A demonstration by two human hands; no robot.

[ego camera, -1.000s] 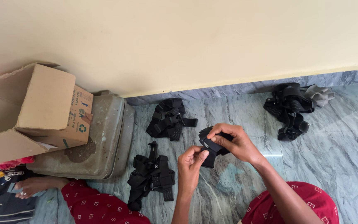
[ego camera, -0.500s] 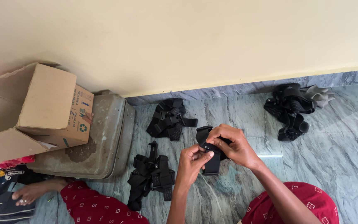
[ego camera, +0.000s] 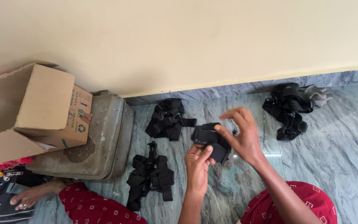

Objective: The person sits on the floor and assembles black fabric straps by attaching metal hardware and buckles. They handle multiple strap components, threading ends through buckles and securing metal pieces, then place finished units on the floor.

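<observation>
The left hand (ego camera: 198, 164) grips the lower edge of a black strap piece (ego camera: 210, 141), with the thumb and fingers closed on it. The right hand (ego camera: 242, 135) holds the same piece from the right side; its thumb presses on the fabric, while the other fingers are spread and lifted above it. So the piece sits between the 2 hands, raised over the floor (ego camera: 332, 145) and just in front of the body.

To do this handling well, I think the left hand should keep a firm pinch so the piece does not turn, and the right fingers should work on only 1 fold or loop at a time. The black fabric hides its own edges, so it helps to feel for them slowly.

Just left of the left hand lies 1 bundle (ego camera: 150, 176) of black straps on the floor. Beyond the hands, toward the wall, is a 2nd bundle (ego camera: 167, 118), and far to the right of the right hand is a 3rd pile (ego camera: 289, 110), partly grey. Below the hands are the knees in red cloth (ego camera: 295, 205). Well to the left stands a grey case (ego camera: 96, 141) with an open carton (ego camera: 34, 108) on it. At the lower left edge, another person's hand (ego camera: 23, 199) rests on dark cloth.
</observation>
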